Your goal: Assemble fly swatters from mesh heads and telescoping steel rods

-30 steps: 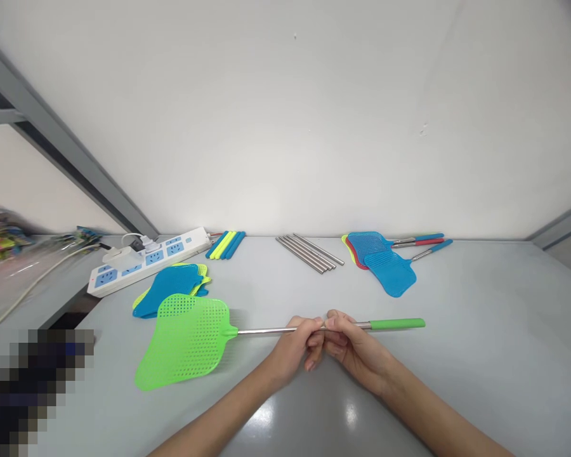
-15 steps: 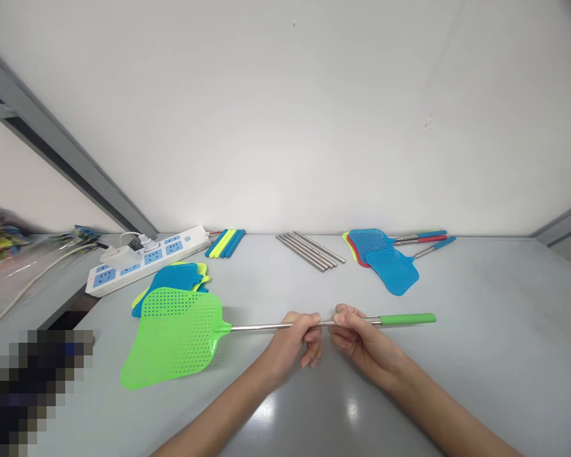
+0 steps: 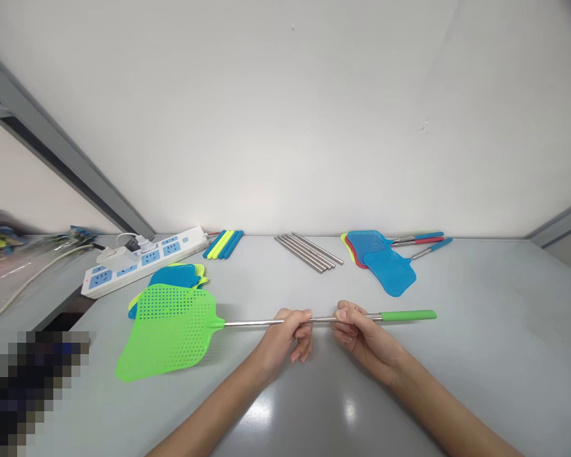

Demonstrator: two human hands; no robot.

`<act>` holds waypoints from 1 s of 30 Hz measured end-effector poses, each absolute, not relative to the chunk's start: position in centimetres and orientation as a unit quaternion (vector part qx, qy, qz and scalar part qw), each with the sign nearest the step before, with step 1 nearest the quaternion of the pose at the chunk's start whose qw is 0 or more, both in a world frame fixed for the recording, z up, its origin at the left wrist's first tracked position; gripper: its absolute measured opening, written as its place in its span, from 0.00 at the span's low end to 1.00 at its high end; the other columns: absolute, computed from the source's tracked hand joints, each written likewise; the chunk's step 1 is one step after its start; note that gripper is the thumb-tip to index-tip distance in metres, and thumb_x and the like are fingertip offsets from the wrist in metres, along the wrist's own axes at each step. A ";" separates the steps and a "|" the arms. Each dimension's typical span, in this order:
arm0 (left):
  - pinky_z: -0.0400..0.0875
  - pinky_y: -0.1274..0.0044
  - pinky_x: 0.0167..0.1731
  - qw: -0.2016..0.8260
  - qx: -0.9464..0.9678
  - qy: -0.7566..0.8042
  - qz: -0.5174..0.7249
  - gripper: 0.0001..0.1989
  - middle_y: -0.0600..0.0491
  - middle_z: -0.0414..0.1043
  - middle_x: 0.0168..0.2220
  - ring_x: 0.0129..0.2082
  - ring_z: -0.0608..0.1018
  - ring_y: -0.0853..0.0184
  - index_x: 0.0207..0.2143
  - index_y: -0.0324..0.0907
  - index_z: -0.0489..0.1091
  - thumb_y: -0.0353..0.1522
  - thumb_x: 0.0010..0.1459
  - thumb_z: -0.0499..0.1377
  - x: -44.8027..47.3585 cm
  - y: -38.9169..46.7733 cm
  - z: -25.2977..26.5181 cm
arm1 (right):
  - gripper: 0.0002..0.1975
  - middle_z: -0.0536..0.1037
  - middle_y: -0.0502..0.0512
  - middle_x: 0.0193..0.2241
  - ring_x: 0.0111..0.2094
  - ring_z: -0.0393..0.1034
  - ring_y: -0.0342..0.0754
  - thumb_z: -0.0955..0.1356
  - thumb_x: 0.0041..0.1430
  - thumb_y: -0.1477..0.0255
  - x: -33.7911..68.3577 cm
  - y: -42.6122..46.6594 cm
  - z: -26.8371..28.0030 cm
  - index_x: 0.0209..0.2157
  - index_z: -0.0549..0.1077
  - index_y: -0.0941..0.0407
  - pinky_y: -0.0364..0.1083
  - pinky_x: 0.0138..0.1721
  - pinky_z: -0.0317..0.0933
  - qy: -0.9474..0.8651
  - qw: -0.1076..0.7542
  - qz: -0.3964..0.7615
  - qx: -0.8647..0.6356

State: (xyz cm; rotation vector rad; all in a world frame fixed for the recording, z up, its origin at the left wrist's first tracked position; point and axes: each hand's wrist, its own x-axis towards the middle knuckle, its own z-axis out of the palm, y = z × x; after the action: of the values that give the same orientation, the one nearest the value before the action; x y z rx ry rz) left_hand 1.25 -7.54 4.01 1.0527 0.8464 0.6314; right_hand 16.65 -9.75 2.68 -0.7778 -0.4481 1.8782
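A green fly swatter (image 3: 171, 330) is held level above the table, its perforated head to the left and its green grip to the right. My left hand (image 3: 288, 333) pinches the metal rod between thumb and forefinger, the other fingers curled loosely below. Closer to the grip, my right hand (image 3: 356, 330) is closed around the same rod. A short stretch of bare rod shows between the two hands. Behind the green head, blue and yellow swatter heads (image 3: 174, 275) lie stacked and partly covered.
At the back are blue and yellow handle grips (image 3: 223, 244), several metal rods (image 3: 309, 252) and a pile of swatters with rods and grips (image 3: 390, 270). A white power strip (image 3: 145, 261) with plugs lies at the left. Plastic-wrapped items (image 3: 9, 247) sit beyond it.
My left hand has slid left, and the swatter's head has shifted slightly left and up. The gap between my hands is wider. My right hand has barely moved.
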 end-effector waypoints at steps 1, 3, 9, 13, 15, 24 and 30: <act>0.54 0.78 0.18 0.734 0.481 0.385 0.286 0.20 0.60 0.48 0.04 0.10 0.58 0.73 0.10 0.43 0.47 0.35 0.53 0.46 1.2 -7.5 4.1 | 0.13 0.48 0.44 0.17 0.20 0.39 0.38 0.65 0.46 0.80 16.7 -9.7 2.7 0.16 0.56 0.58 0.39 0.20 0.43 -0.187 0.506 0.777 -0.324; 0.55 0.78 0.18 0.733 0.483 0.386 0.284 0.20 0.60 0.47 0.04 0.10 0.58 0.73 0.10 0.43 0.47 0.34 0.53 0.46 1.1 -7.4 4.2 | 0.13 0.48 0.44 0.17 0.20 0.39 0.38 0.65 0.46 0.80 16.8 -9.7 2.8 0.15 0.56 0.58 0.39 0.20 0.43 -0.191 0.506 0.775 -0.327; 0.54 0.78 0.18 0.728 0.486 0.391 0.284 0.20 0.60 0.47 0.04 0.11 0.58 0.72 0.10 0.43 0.47 0.34 0.53 0.46 1.0 -7.4 4.5 | 0.13 0.49 0.44 0.17 0.20 0.39 0.38 0.66 0.46 0.80 16.9 -9.5 2.8 0.15 0.56 0.58 0.39 0.20 0.43 -0.190 0.509 0.774 -0.326; 0.54 0.78 0.18 0.726 0.482 0.394 0.291 0.20 0.60 0.46 0.04 0.11 0.57 0.73 0.10 0.43 0.47 0.34 0.53 0.46 0.9 -7.4 4.7 | 0.14 0.49 0.44 0.17 0.20 0.39 0.38 0.67 0.45 0.78 17.0 -9.4 2.8 0.15 0.56 0.58 0.39 0.20 0.43 -0.201 0.507 0.773 -0.325; 0.54 0.78 0.18 0.727 0.481 0.391 0.296 0.20 0.60 0.46 0.04 0.10 0.57 0.73 0.10 0.43 0.47 0.34 0.53 0.46 0.9 -7.3 4.6 | 0.14 0.48 0.44 0.17 0.20 0.40 0.38 0.67 0.45 0.78 17.1 -9.3 2.8 0.15 0.56 0.58 0.39 0.20 0.43 -0.206 0.508 0.771 -0.325; 0.53 0.79 0.17 0.729 0.487 0.371 0.305 0.21 0.61 0.46 0.04 0.10 0.58 0.72 0.09 0.44 0.47 0.34 0.53 0.47 0.5 -6.6 4.2 | 0.13 0.48 0.44 0.17 0.20 0.40 0.38 0.67 0.45 0.79 17.5 -9.0 2.7 0.15 0.58 0.58 0.39 0.20 0.44 -0.209 0.516 0.760 -0.336; 0.54 0.79 0.18 0.727 0.483 0.383 0.303 0.20 0.61 0.45 0.04 0.10 0.58 0.73 0.10 0.43 0.47 0.34 0.53 0.47 0.2 -6.3 4.1 | 0.14 0.48 0.44 0.17 0.20 0.41 0.38 0.67 0.44 0.78 17.8 -8.6 2.8 0.14 0.57 0.58 0.39 0.20 0.45 -0.215 0.520 0.752 -0.344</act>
State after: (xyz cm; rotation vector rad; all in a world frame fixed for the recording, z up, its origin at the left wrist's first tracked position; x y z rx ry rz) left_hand 0.15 -6.34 4.14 1.0649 0.8434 0.6676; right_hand 17.76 -8.64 2.85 -0.8241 -0.5151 1.8039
